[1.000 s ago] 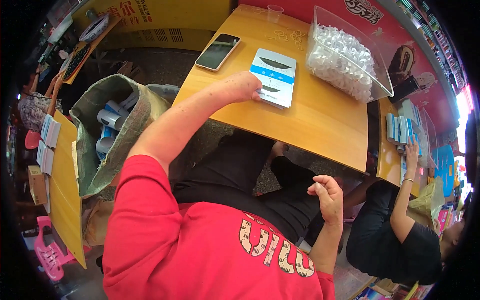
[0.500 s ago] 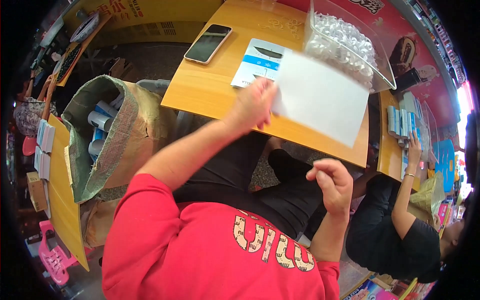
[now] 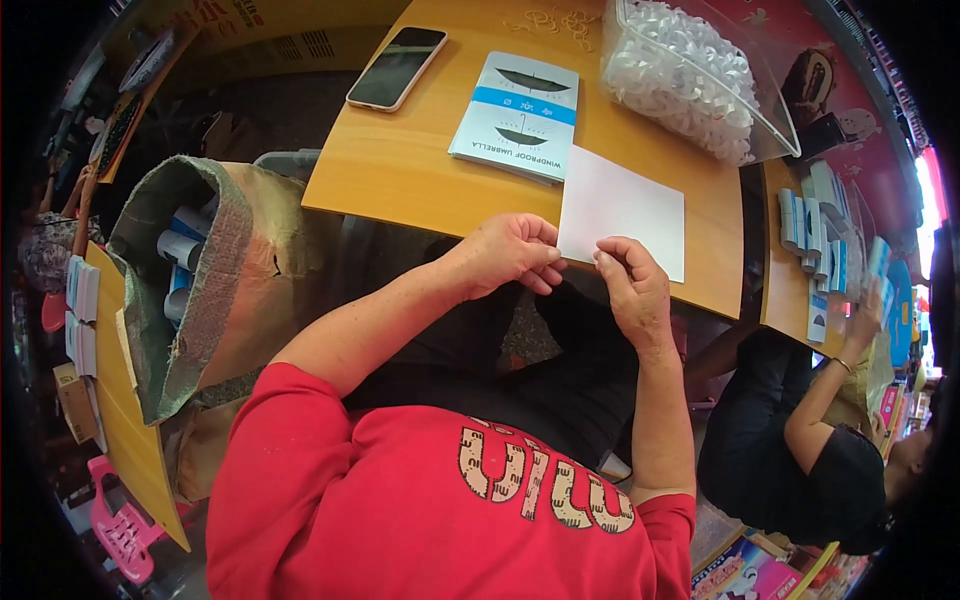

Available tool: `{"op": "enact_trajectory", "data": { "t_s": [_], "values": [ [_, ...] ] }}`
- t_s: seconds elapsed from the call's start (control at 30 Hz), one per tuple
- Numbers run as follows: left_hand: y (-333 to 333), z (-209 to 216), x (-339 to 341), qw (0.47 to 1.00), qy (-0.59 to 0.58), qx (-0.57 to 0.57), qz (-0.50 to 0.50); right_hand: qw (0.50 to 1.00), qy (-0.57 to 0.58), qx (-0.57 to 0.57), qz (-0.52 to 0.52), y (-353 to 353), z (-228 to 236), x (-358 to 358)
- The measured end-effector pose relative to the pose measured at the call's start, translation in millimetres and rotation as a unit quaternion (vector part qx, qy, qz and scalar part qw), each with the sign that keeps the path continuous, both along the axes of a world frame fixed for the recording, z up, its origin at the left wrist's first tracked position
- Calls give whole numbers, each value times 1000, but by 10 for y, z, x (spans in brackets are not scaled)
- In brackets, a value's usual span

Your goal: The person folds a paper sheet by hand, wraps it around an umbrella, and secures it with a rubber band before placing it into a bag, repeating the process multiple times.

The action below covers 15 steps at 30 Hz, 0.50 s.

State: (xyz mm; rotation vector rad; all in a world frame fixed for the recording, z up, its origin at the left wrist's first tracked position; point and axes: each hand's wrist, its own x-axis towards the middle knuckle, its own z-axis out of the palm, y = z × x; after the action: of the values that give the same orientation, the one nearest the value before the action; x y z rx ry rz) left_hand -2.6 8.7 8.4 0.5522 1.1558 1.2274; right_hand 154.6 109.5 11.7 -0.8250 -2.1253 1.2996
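We see a wide yellow wooden worktop (image 3: 390,160). To its left stands a big green-grey woven sack (image 3: 222,290), with rolled blue-and-white sheets (image 3: 178,248) inside. At the far right of the worktop we see a clear plastic box (image 3: 772,135), full of curly white rings (image 3: 690,80). A plain white flat sheet (image 3: 625,215) is at the worktop's near edge. We can't tell if it lies flat. Just to its left and farther off sits a white-and-blue stack of printed sheets (image 3: 520,110) with umbrella pictures. Our left grip (image 3: 510,255) pinches the plain sheet's near left corner. Our right grip (image 3: 638,298) has curled fingers at its near edge, but we can't tell if they pinch it. A black-screened phone (image 3: 398,68) lies far left. Thin tan loops (image 3: 562,20) lie at the far side.
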Motion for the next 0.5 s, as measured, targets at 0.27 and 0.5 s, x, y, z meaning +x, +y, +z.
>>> {"op": "enact_trajectory", "data": {
  "t_s": [0.27,0.5],
  "values": [
    [-9,-10,5,1000,14,5,-17,980,-23,178,84,-81,172,-98],
    [1,-11,41,995,92,15,-20,956,-58,263,112,-87,186,-147]
  ]
}}
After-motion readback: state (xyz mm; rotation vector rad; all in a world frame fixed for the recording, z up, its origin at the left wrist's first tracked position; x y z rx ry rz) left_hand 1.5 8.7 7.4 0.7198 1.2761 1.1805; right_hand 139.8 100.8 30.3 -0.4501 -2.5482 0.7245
